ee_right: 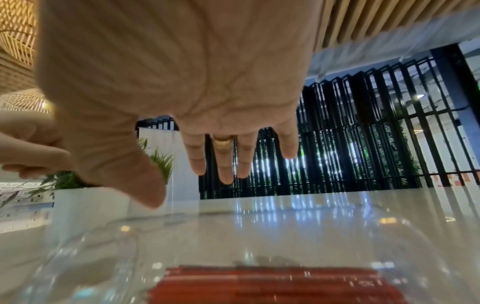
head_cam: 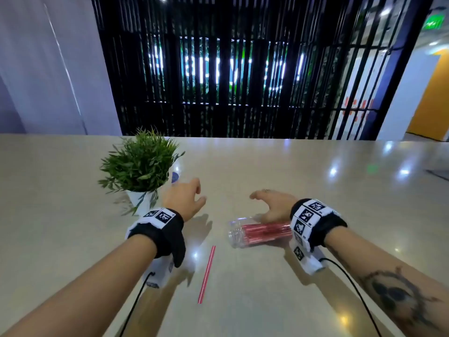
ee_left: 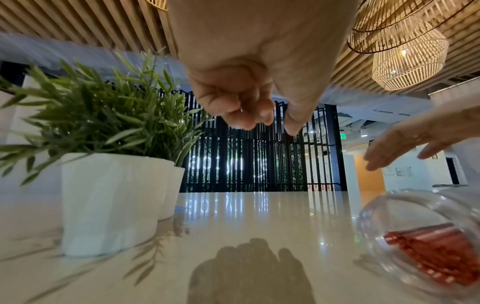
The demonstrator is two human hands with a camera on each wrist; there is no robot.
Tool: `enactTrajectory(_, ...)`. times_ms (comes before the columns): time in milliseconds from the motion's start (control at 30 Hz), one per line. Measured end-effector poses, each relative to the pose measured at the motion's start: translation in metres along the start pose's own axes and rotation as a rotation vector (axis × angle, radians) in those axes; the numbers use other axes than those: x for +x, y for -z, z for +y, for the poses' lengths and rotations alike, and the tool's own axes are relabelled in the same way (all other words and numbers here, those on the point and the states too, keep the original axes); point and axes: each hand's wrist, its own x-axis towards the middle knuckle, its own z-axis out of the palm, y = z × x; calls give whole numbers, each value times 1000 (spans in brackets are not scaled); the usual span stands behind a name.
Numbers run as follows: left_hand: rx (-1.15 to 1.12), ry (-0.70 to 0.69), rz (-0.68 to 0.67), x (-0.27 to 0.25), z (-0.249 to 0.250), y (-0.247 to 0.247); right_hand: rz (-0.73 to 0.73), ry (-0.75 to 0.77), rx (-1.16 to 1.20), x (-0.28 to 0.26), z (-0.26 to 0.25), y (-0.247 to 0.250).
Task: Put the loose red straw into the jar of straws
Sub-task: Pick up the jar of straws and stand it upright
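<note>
Both empty: left hand (head_cam: pixel 184 198) loosely curled, right hand (head_cam: pixel 273 206) spread just above jar (head_cam: pixel 245 231); loose straw (head_cam: pixel 206 274) behind both.

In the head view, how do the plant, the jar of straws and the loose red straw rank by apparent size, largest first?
1. plant, with its pot
2. jar of straws, lying on its side
3. loose red straw: long like the jar, but much thinner

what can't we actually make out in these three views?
- Loose red straw: head view only; outside both wrist views.
- Clear glass jar of red straws: far end hidden by the right hand in the head view; cut off by the frame's edge and blurred in both wrist views.
- Left hand fingertips: hidden behind its own back in the head view.
</note>
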Motion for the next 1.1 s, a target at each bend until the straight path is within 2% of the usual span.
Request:
enactTrajectory(100, -70, 22, -2, -4, -1, -10, -109, -16, -102, 3, -3, -10)
enactTrajectory(233, -90, 34, -36, -14, 0, -20, -230, -45, -103, 8, -6, -27)
enactTrajectory(333, -50, 31, -61, -17, -3, -24, -241, -70, -94, 11, -5, -31)
enactTrajectory(600, 16, 32, -129, -25, -9, -30, -128, -72, -76, 17, -7, -36)
enactTrajectory(800, -4, -4, -175, -31, -10, -33, 46, -75, 222, 13, -4, -26)
enactTrajectory(966, 24, -82, -134, -39, -1, -33, 263, -79, 530, 8, -2, -17)
enactTrajectory(1100, 59, -112, -190, -41, 7, -32, 328, -58, 800, 2, -5, -9)
